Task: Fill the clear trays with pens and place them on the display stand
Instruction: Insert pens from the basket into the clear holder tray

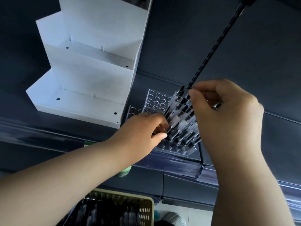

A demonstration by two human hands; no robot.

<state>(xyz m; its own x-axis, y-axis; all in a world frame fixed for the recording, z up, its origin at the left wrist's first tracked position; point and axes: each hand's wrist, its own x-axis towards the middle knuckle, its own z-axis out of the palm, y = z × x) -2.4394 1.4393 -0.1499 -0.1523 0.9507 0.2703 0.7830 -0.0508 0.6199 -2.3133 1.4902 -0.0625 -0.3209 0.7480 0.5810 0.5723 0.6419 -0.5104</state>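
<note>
Head view looks down on a dark shelf (211, 54) where a clear tray (156, 101) of round holes lies close to the front edge, just right of a white stepped display stand (91, 75). The stand's tiers hold nothing. A second clear tray (132, 111) peeks out at the first one's left side, partly under it or beside it; I cannot tell which.

Pens (182, 121) with black caps and pale barrels stand leaning in the tray's right half, packed close together, while the holes toward the far left corner are bare.

The left hand (140, 136) reaches in from the lower left, fingers curled and pinched on the barrel of one pen at the left side of the cluster. The right hand (226, 115) hovers over the cluster from the right, fingers bent and closed at the pens' tops; a pen end sticks out past its knuckles, so it seems to hold at least one, though the grip itself is hidden.

A black slotted rail (216, 44) runs up the back panel from behind the pens. Below the shelf's front edge, a yellow-green basket (146, 209) holds more pens.
</note>
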